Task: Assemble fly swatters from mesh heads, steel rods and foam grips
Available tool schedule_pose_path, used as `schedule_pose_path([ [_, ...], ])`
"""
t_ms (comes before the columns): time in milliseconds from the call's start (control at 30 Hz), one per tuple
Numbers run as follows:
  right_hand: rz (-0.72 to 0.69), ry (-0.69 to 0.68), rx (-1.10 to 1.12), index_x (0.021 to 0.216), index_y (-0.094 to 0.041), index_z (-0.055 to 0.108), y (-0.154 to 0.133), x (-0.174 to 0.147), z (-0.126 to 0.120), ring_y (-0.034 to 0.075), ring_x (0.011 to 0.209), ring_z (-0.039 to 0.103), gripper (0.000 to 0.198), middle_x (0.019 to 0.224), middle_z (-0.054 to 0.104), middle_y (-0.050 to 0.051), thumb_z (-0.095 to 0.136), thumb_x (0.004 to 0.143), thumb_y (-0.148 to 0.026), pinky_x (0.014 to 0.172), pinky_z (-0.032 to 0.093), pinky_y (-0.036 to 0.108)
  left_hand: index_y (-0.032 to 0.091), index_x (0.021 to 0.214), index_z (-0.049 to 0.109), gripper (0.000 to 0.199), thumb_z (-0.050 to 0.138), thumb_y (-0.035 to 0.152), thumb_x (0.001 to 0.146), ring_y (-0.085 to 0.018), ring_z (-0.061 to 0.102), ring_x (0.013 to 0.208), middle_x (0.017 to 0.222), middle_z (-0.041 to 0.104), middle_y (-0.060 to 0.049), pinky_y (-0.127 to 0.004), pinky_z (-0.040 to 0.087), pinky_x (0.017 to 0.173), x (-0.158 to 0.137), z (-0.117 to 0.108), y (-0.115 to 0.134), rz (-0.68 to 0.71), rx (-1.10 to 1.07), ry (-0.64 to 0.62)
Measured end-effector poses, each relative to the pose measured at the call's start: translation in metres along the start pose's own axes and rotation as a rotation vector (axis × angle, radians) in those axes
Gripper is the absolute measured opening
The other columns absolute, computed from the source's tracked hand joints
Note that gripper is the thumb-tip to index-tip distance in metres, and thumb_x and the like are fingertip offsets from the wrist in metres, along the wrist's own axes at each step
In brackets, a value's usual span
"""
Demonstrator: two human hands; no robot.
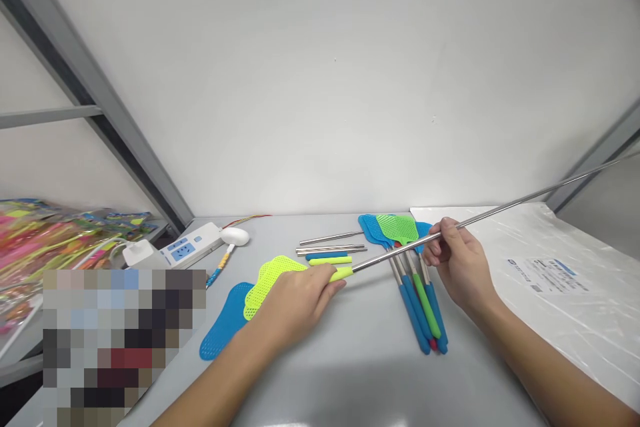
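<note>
My left hand [303, 297] is closed around the yellow-green grip [343, 273] of a long metal telescopic rod [515, 202]. Farther up, the fingers of my right hand [463, 263] pinch the same rod, which slants up and out past the right edge. Beside my left wrist lie yellow-green perforated fly swatter heads [267, 283] and a blue swatter head [227, 320], partly hidden by my arm. Under the rod, between my hands, rests a bunch of fly swatters [420, 307] with blue, green and red handles.
Behind my left hand lie short metal rods [330, 238], a blue grip [326, 255] and a yellow-green grip [331, 261]. A power strip [187, 247] and white plug are at left, near bagged colourful goods [55, 233]. White plastic packaging [565, 320] with a label covers the right side.
</note>
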State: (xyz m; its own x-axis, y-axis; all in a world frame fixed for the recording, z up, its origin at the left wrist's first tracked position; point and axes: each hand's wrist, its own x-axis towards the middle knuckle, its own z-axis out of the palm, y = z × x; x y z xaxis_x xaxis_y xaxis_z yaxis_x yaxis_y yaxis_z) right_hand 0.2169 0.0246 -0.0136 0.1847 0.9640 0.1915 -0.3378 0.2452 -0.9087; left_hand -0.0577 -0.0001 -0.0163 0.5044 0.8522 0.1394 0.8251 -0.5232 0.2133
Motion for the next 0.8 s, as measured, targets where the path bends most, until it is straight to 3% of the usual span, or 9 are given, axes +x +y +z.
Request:
schedule_pose_path([
  [133, 0.024, -0.030, 0.011, 0.077, -0.021, 0.060, 0.002, -0.001, 0.001, 0.009, 0.048, 0.038, 0.025, 0.055, 0.042, -0.005, 0.062, 0.086, -0.045, 0.049, 0.034, 0.025, 0.022, 0.083, 0.049, 0.039, 0.022, 0.043, 0.101, -0.019, 0.057, 0.064, 0.073, 0.063, -0.002, -0.028, 0.027, 0.056, -0.001, 0.004, 0.001, 0.010, -0.006, 0.012],
  [433, 0.048, -0.065, 0.009, 0.076, -0.022, 0.060, 0.007, -0.002, 0.003, 0.009, 0.049, 0.032, 0.027, 0.054, 0.039, -0.005, 0.067, 0.082, -0.047, 0.047, 0.031, 0.024, 0.022, 0.100, 0.055, 0.038, 0.022, 0.042, 0.101, -0.020, 0.061, 0.067, 0.075, 0.067, -0.004, -0.029, 0.030, 0.058, -0.003, 0.009, -0.007, 0.039, 0.009, 0.032],
  [667, 0.113, -0.261, -0.160, 0.083, -0.022, 0.066, 0.018, -0.025, 0.018, 0.012, 0.053, 0.040, 0.028, 0.056, 0.042, -0.004, 0.061, 0.085, -0.050, 0.052, 0.034, 0.027, 0.021, 0.099, 0.054, 0.036, 0.023, 0.040, 0.101, -0.021, 0.062, 0.068, 0.079, 0.068, -0.004, -0.028, 0.030, 0.057, -0.002, 0.013, 0.013, 0.059, -0.068, 0.027],
  [800, 0.106, -0.322, -0.224, 0.086, -0.022, 0.067, 0.021, -0.026, 0.016, 0.012, 0.054, 0.042, 0.028, 0.057, 0.044, -0.003, 0.061, 0.086, -0.049, 0.053, 0.033, 0.027, 0.021, 0.094, 0.052, 0.036, 0.022, 0.039, 0.101, -0.020, 0.061, 0.067, 0.078, 0.067, -0.004, -0.028, 0.028, 0.057, -0.001, 0.010, 0.012, 0.087, -0.039, -0.004],
])
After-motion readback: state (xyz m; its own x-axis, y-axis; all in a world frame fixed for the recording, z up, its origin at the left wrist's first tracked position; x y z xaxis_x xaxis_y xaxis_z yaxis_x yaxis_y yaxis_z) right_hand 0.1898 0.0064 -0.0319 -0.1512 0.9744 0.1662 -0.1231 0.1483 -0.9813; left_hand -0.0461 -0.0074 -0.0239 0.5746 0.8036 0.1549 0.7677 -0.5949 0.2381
